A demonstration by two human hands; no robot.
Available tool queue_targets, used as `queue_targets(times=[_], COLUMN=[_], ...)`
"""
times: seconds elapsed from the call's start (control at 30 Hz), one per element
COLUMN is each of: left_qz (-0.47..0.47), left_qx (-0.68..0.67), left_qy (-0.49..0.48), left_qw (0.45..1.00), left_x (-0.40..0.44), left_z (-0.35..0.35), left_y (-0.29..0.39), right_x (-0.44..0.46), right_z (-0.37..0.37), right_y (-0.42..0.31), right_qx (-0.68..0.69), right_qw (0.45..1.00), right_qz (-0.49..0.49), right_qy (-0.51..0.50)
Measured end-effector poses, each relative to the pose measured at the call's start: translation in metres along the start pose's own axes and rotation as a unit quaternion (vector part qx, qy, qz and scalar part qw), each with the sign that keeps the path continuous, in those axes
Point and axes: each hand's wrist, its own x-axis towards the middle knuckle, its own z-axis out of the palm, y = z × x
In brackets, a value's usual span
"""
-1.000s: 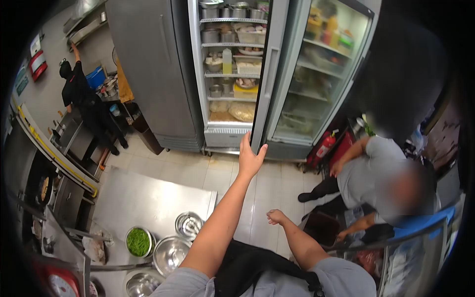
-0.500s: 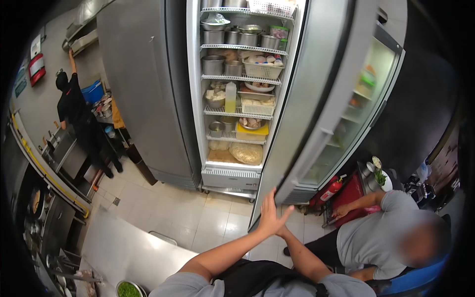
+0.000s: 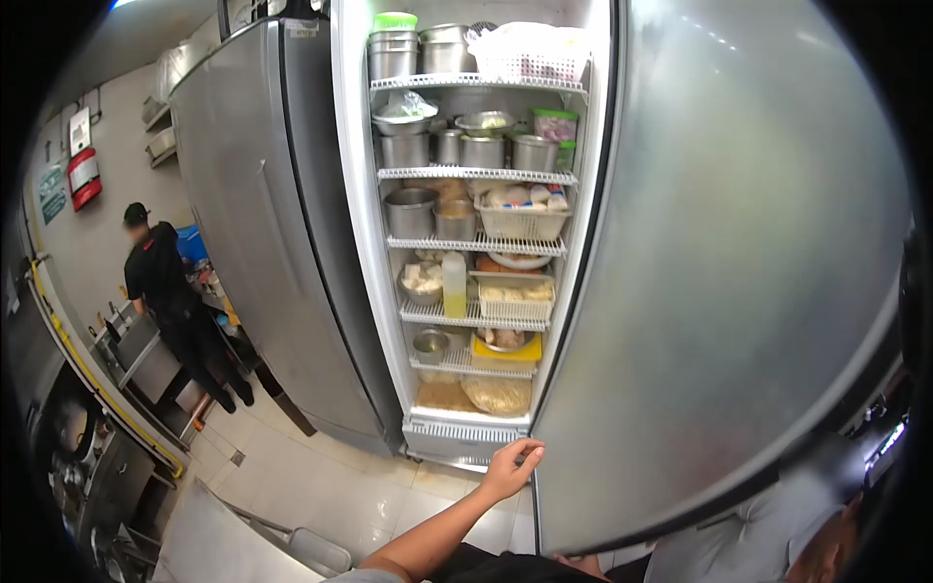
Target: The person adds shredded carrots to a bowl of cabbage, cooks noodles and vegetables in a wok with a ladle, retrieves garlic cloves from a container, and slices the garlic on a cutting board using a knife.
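My left hand [image 3: 511,468] is raised in front of the base of the open fridge [image 3: 416,428], beside the lower edge of its door. Its fingers are loosely bent, with the thumb apart and nothing seen in them. The steel fridge door [image 3: 719,262] stands wide open on the right. A bit of skin at the bottom edge, below the door, may be my right arm; its fingers are hidden. Inside the fridge are steel pots [image 3: 411,211], a white basket [image 3: 523,223], a bottle of yellow liquid [image 3: 454,287], a yellow lid [image 3: 510,348] and a bagged food [image 3: 498,395].
A closed steel fridge [image 3: 262,194] stands to the left. Beyond it, a person in black [image 3: 175,291] works at a counter. A steel table [image 3: 209,544] is at the lower left. Another person's grey shirt [image 3: 719,544] shows at the lower right, close by the door.
The door has swung wider and now covers much of the right side. My left hand has come away from its edge. The person in black has lowered the raised arm.
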Motion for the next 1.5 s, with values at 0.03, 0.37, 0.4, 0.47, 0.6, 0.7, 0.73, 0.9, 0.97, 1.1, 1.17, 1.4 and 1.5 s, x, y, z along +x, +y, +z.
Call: queue_targets(times=[0.03,0.37,0.4,0.47,0.6,0.7,0.73,0.9,0.97,1.1,1.17,1.4,1.5], left_qz=[0.007,0.234,0.26,0.306,0.447,0.512,0.53,0.5,0.491,0.374,0.33,0.258,0.225], left_qx=[0.007,0.119,0.137,0.156,0.188,0.192,0.235,0.428,0.43,0.478,0.492,0.496,0.5], left_qy=[0.004,0.072,0.08,0.095,0.118,0.15,0.181,0.353,0.402,0.45,0.429,0.46,0.459], left_qw=[1.0,0.962,0.952,0.934,0.867,0.824,0.794,0.665,0.642,0.655,0.682,0.69,0.699], left_x=[0.019,0.212,0.233,0.269,0.356,0.435,0.461,0.589,0.618,0.636,0.631,0.63,0.632], left_z=[-0.006,-0.128,-0.144,-0.175,-0.244,-0.285,-0.297,-0.352,-0.377,-0.395,-0.392,-0.375,-0.368], left_y=[-0.002,0.054,0.056,0.07,0.122,0.205,0.234,0.33,0.347,0.354,0.349,0.338,0.34], right_x=[0.01,0.144,0.158,0.183,0.231,0.289,0.319,0.435,0.436,0.499,0.534,0.65,0.666], right_z=[-0.001,0.03,0.035,0.048,0.077,0.097,0.101,-0.003,-0.038,-0.092,-0.101,-0.114,-0.106], right_y=[-0.006,-0.051,-0.055,-0.062,-0.08,-0.09,-0.096,-0.511,-0.645,-0.828,-0.9,-1.019,-1.035], right_qx=[0.003,-0.038,-0.045,-0.058,-0.106,-0.189,-0.227,-0.191,-0.132,-0.209,-0.236,-0.388,-0.435], right_qw=[1.0,0.991,0.99,0.987,0.978,0.96,0.95,0.948,0.876,0.685,0.672,0.701,0.682], right_qz=[0.017,0.111,0.117,0.129,0.148,0.134,0.106,-0.253,-0.446,-0.634,-0.604,-0.459,-0.48], right_qy=[0.0,-0.061,-0.065,-0.07,-0.097,-0.158,-0.186,-0.027,0.127,0.292,0.357,0.384,0.339])
